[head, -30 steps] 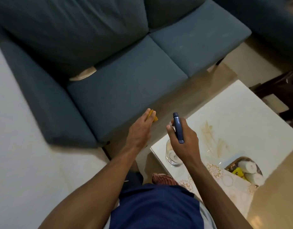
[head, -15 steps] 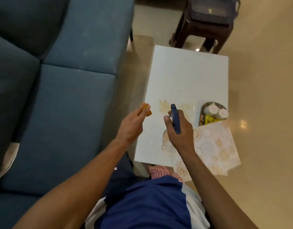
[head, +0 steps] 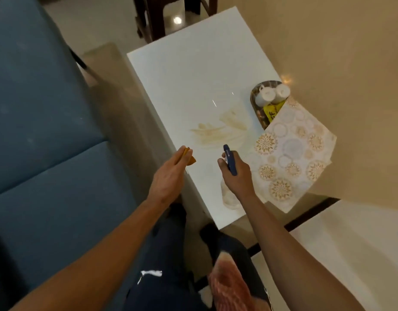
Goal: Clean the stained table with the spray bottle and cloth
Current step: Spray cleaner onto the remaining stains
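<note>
The brown stain [head: 218, 131] lies smeared across the white counter [head: 193, 70] just right of the frame's centre, in pale streaks fanning toward the upper right. Directly below it, the right hand [head: 237, 176] has its grip wrapped round the spray bottle [head: 229, 159], whose dark blue head points up the frame toward the stain; the clear body of the bottle shows faintly beneath the wrist, over the counter's near end. To the left, at the counter's left edge, the left hand [head: 168, 178] pinches the small orange cloth [head: 190, 158] between fingertips and thumb, the cloth poking out past the fingers. Right of the bottle hand a patterned paper napkin [head: 292, 153] with gold and grey circles overhangs the counter's right edge. Above it, an oval tray [head: 254, 102] carries two white cups [head: 272, 94] and a yellow packet [head: 272, 110], partly covered by the napkin. A blue sofa [head: 43, 131] fills the left side of the frame, and dark furniture legs [head: 153, 19] stand at the top.
</note>
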